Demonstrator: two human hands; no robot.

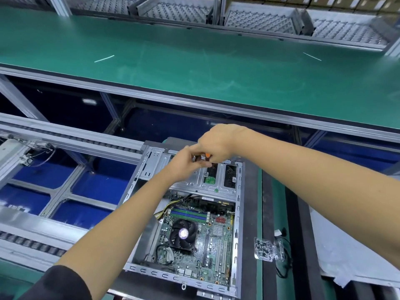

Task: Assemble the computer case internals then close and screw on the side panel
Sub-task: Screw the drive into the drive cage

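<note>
Case (239, 213) lies open-side up on dark mat on surface, motherboard exposed, so internals reachable from above. Both hands meet above case's far end, over drive cage (207, 182). Left hand (184, 163) and right hand (216, 144), fingers curled, pinch small part with orange bit (207, 155), likely connector; exact grip unclear. Clear screw packet (268, 249) right of case, within reach. No readable writing.

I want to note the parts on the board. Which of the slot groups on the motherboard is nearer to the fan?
The green and blue memory slots, just beyond the fan. The expansion slots stand to its right, further off.
</note>
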